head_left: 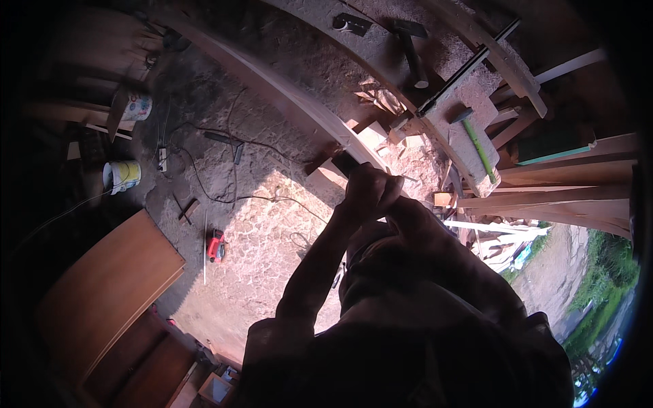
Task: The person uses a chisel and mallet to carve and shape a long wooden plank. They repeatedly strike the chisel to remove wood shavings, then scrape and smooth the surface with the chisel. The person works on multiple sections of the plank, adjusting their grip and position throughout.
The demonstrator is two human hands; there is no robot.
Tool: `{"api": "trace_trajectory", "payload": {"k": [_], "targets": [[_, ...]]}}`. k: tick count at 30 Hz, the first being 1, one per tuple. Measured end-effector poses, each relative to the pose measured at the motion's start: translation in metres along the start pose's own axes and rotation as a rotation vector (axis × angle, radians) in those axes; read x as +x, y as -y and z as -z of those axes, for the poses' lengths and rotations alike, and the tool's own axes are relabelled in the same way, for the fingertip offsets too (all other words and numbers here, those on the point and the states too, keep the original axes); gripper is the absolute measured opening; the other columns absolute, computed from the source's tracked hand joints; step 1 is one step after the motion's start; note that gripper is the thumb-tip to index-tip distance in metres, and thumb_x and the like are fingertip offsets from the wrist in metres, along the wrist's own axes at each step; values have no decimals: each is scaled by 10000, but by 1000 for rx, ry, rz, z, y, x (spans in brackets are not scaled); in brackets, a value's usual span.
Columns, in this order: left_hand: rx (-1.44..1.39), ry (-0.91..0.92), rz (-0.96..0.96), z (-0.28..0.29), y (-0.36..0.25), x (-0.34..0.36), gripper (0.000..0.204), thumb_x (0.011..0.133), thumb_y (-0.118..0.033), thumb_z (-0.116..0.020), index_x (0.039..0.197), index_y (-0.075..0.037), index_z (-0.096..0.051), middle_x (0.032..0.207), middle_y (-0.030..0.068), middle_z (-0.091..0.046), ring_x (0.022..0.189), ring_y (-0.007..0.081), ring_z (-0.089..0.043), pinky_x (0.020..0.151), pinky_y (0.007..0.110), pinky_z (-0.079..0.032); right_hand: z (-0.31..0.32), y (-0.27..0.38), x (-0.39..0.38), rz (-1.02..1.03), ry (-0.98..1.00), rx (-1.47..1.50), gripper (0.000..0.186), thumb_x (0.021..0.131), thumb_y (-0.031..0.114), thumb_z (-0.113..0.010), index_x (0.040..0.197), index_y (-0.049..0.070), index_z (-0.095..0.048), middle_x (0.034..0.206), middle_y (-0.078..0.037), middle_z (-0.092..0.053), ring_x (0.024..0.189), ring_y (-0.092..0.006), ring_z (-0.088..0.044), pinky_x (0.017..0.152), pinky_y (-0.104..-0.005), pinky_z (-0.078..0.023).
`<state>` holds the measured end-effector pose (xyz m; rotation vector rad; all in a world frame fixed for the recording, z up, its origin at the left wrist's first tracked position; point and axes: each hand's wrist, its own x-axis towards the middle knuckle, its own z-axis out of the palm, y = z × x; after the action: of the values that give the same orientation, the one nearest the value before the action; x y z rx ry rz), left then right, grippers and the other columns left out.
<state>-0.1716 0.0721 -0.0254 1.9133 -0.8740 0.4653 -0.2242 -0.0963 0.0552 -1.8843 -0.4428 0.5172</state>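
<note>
At frame centre, both hands (371,190) are clasped together around a dark tool on the long plank (286,92) (finger detail lost in shadow); working the plank edge appears underway, calling for steady pressure.

You are gripping a long, pale wooden plank (299,109) standing on its narrow edge. It is running diagonally from the upper left down under your clasped hands, its lit top edge bending with the lens.

A single fisheye view from a head-worn camera, looking steeply down past the person's chest and forearms to a long plank (286,95) close ahead and the floor (258,224) farther below. Straight edges curve; the rim is black.
</note>
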Motion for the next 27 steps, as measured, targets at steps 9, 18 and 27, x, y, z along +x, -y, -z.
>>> {"api": "trace_trajectory", "payload": {"k": [9,18,27], "targets": [[107,-3,-59,4,-9,4,103,857,-84,-673,772,-37,-708,537,83,-489,524,314,-556,605,427,-454,2,3,3,-17,7,13,99,1000,62,-533,970,2,-605,748,-104,-585,681,-183,-539,618,-365,-449],[-139,76,195,12,-6,21,380,906,-192,-622,563,-53,-534,528,143,-528,506,348,-566,573,458,-429,4,6,8,-44,17,15,97,1001,60,-530,964,2,-600,739,-106,-580,671,-186,-537,610,-365,-446],[-29,273,152,6,5,2,74,883,-139,-684,899,-67,-678,750,101,-606,649,300,-600,600,443,-458,3,15,8,-232,23,202,97,1001,58,-527,958,3,-594,730,-107,-575,660,-189,-535,603,-366,-444]]}}
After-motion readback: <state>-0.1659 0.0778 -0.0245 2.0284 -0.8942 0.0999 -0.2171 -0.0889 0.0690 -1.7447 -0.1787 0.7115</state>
